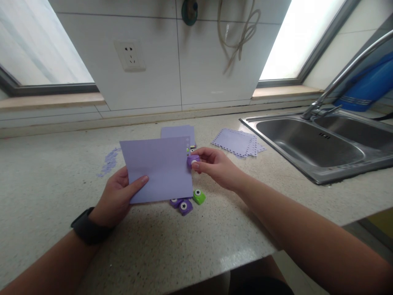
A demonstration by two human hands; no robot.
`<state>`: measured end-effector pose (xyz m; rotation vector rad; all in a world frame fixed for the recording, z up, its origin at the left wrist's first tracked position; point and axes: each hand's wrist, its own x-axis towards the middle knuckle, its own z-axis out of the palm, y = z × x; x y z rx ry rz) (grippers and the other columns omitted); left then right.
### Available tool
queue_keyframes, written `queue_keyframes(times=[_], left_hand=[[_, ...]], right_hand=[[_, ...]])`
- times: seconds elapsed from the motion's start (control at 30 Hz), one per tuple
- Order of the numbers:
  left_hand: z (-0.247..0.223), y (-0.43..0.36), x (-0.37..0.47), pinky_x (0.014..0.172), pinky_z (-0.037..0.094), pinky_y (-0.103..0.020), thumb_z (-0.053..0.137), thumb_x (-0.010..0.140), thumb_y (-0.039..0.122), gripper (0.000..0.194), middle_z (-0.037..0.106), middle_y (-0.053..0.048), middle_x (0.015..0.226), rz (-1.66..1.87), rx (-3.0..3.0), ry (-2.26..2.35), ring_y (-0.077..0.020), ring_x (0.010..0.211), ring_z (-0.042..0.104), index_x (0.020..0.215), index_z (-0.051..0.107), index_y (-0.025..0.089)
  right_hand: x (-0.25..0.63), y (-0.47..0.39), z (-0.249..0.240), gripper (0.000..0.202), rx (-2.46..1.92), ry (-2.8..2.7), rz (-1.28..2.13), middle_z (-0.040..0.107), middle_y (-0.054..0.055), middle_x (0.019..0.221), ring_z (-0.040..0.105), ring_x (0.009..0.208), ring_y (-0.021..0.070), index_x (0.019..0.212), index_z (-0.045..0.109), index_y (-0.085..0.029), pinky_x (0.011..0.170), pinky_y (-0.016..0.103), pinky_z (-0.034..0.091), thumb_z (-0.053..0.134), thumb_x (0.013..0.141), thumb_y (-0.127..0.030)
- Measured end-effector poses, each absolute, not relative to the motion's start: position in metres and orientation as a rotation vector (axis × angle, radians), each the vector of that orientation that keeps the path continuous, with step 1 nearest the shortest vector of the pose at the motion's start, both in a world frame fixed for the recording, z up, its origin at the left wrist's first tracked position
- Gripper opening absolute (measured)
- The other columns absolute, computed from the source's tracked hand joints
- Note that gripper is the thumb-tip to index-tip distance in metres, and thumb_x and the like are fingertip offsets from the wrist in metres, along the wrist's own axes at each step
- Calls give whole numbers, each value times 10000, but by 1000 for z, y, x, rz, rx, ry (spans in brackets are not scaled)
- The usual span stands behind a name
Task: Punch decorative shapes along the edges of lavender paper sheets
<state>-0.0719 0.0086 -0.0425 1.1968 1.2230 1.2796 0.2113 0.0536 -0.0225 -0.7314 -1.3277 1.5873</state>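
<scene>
My left hand (121, 194) grips a sheet of purple paper (158, 168) by its lower left side, thumb on top. Between the thumb and fingers of my right hand (216, 166) is a purple craft punch (193, 160), set on the sheet's right edge. A few small punched holes run down that edge above the punch. Below the sheet lie a purple punch with a star on its white button (186, 207) and a green punch (199, 196). Another purple punch (175, 202) is partly hidden under the paper.
Behind the held sheet is a stack of purple paper (178, 131). Sheets with punched edges (235, 142) lie to the right, near the steel sink (276, 164). Small purple paper bits (109, 162) are heaped at left on the speckled counter (55, 184).
</scene>
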Motion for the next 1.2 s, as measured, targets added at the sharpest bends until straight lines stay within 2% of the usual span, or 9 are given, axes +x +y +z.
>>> queue_keyframes(times=[0.6, 0.87, 1.2], left_hand=[[-43, 9, -73, 813, 690, -485, 941, 698, 348, 413, 844, -47, 992, 1291, 1070, 1144, -318, 848, 811, 1076, 783, 293], [-45, 9, -75, 839, 684, -533, 940, 708, 352, 414, 841, -60, 1002, 1278, 1079, 1148, -336, 862, 810, 1089, 786, 300], [-44, 10, -74, 819, 694, -472, 938, 708, 360, 414, 847, -49, 992, 1274, 1129, 1170, -320, 865, 816, 1088, 786, 298]], right_hand=[[212, 55, -25, 342, -729, -1345, 1589, 740, 5, 818, 648, 693, 124, 988, 759, -191, 700, 303, 566, 937, 737, -341], [210, 55, -26, 345, -726, -1329, 1614, 730, -3, 807, 643, 685, 114, 981, 751, -186, 702, 291, 559, 945, 734, -329], [206, 51, -24, 358, -747, -1297, 1627, 716, -7, 828, 634, 694, 112, 953, 724, -180, 705, 293, 552, 955, 716, -316]])
